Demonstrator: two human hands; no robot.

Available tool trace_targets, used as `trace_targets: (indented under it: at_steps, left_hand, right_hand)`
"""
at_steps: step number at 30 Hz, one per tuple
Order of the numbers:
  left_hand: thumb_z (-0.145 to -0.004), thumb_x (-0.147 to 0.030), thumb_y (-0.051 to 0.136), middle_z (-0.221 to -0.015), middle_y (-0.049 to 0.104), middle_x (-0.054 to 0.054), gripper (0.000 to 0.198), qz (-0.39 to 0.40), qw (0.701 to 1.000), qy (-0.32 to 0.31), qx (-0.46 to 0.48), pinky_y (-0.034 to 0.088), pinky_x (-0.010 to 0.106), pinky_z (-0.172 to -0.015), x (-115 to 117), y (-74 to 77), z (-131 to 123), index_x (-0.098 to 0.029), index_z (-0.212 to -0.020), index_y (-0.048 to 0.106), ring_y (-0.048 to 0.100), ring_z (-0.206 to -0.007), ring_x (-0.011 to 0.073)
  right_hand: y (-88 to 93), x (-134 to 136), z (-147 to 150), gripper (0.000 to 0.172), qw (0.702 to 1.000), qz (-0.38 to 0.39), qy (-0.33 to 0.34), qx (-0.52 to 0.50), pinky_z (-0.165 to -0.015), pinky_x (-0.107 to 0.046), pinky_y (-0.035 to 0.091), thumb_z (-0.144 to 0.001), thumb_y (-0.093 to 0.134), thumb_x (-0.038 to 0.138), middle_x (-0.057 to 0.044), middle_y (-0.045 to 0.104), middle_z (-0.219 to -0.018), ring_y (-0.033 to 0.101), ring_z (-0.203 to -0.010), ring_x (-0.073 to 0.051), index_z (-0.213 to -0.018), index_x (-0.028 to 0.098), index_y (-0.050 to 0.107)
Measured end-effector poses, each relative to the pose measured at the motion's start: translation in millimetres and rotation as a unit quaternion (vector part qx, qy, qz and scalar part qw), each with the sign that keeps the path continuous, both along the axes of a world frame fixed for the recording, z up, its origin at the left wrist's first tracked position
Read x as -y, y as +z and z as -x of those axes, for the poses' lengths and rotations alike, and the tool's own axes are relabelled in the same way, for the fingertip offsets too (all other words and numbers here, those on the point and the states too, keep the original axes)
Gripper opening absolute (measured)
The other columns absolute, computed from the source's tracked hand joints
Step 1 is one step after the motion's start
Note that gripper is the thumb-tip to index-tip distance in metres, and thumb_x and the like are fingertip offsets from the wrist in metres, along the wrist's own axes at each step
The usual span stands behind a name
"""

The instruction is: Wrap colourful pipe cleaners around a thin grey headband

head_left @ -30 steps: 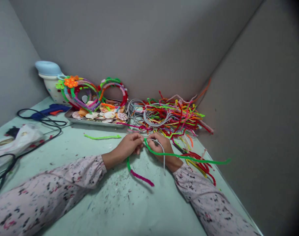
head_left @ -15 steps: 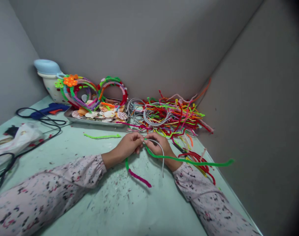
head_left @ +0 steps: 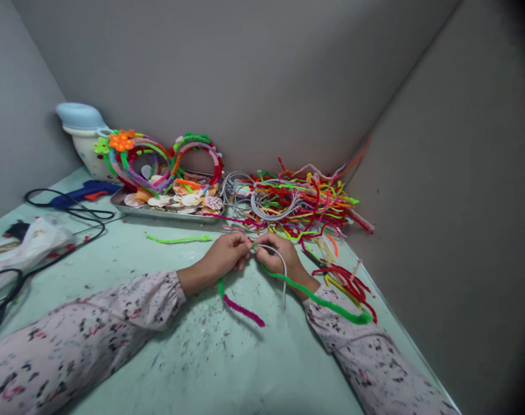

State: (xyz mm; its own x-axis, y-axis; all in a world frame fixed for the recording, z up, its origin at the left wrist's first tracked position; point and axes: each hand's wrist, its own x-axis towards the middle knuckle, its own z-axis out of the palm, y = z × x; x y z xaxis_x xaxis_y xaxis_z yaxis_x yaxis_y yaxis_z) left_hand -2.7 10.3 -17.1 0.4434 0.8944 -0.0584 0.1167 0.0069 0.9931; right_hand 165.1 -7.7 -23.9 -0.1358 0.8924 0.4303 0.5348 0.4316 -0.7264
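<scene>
My left hand (head_left: 228,255) is closed round a thin headband, whose green-and-magenta wrapped end (head_left: 244,310) sticks out below it. From between my fingertips the bare grey band (head_left: 283,271) curves down to the right. My right hand (head_left: 280,259) is closed too, thumb and fingertips pinching a green pipe cleaner (head_left: 316,297) against the band, close beside my left fingertips. The long tail of this pipe cleaner runs over my right wrist and sleeve. My fingers hide the middle of the headband.
Behind my hands, a metal tray (head_left: 167,214) holds shell-like pieces and finished-looking colourful headbands (head_left: 197,144). A heap of pipe cleaners (head_left: 314,199) and grey hoops (head_left: 275,213) lies to its right. Leftward are a blue glue gun (head_left: 83,193), black cable (head_left: 102,230) and plastic bag (head_left: 33,248).
The free tail of the green pipe cleaner has swung down and towards me, onto my right sleeve. Both hands stay pinched together in nearly the same place.
</scene>
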Motion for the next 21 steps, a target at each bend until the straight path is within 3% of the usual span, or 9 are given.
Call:
trace_targets:
  at_steps: [21]
  left_hand:
    - [-0.079,-0.035,0.054,-0.051,0.053,-0.004,0.02,0.019,1.0,-0.011,0.006,0.027,0.019,-0.039,-3.9,-5.3,0.2,-0.017,-0.071,0.051,0.042,-0.037,0.0064]
  right_hand:
    - [3.4,2.3,-2.8,0.01,1.0,0.009,0.022,0.012,-0.06,-0.023,0.047,-0.074,0.057,0.018,-0.001,0.066,-0.072,0.059,-0.064,-0.013,-0.082,0.018,0.064]
